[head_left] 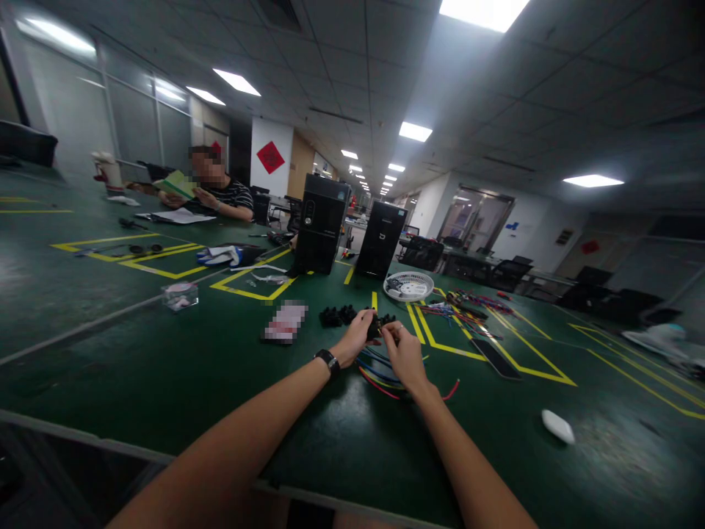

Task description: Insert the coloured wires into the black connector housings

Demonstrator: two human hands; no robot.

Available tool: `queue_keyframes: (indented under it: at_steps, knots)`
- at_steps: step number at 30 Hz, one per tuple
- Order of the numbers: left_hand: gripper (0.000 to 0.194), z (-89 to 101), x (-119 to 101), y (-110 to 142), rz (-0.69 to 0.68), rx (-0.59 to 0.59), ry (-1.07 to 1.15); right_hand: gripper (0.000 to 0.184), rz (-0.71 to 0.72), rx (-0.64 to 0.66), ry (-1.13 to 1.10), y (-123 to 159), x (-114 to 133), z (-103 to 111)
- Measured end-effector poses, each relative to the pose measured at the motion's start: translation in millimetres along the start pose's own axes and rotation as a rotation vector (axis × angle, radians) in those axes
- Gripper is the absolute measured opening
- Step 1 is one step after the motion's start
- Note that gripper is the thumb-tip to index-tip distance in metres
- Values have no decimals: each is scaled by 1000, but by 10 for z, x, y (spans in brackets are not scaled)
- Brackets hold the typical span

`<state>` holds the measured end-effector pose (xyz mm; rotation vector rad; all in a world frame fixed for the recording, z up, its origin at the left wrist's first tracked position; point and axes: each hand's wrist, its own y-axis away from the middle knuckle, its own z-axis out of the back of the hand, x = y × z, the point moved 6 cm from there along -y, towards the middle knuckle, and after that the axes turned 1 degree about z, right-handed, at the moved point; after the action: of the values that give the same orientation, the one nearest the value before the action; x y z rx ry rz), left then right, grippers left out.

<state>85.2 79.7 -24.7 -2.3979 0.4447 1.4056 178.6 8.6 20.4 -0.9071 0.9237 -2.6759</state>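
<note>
Our left forearm (253, 430) and right forearm (460, 448) extend over the green table (165, 382), with a black watch (329, 361) on the left wrist. We grip a small black part (373, 328) in the left hand (355, 341), fingers closed around it, above the table's near-middle area. We position the right hand (406, 358) with its fingertips at the part's right side; we cannot tell whether they are closed on it. Below our hands, we locate loose colored wires (380, 382). Just left of the held part, we find a cluster of black pieces (337, 316). Beyond it to the right, we note a white basket (408, 294); two black computer towers (322, 228) stand behind.
</note>
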Motion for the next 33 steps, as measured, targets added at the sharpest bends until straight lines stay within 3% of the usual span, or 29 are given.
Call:
queue_keyframes:
  at_steps: [8, 14, 22, 27, 33]
  knots:
    - [28, -3, 22, 6, 24, -37, 31, 21, -4, -34, 14, 0, 22, 29]
    - [31, -10, 47, 5, 25, -21, 22, 20, 31, 18, 20, 9, 24, -20]
    - [38, 0, -110, 29, -130, -11, -345, 22, 48, 12, 80, -13, -3, 19]
    - [40, 10, -106, 13, -188, -56, -386, 28, 89, -25, 67, -19, 48, 69]
    - [42, 40, -65, -19, -149, -99, -365, 31, 110, 3, 36, -30, 34, 59]
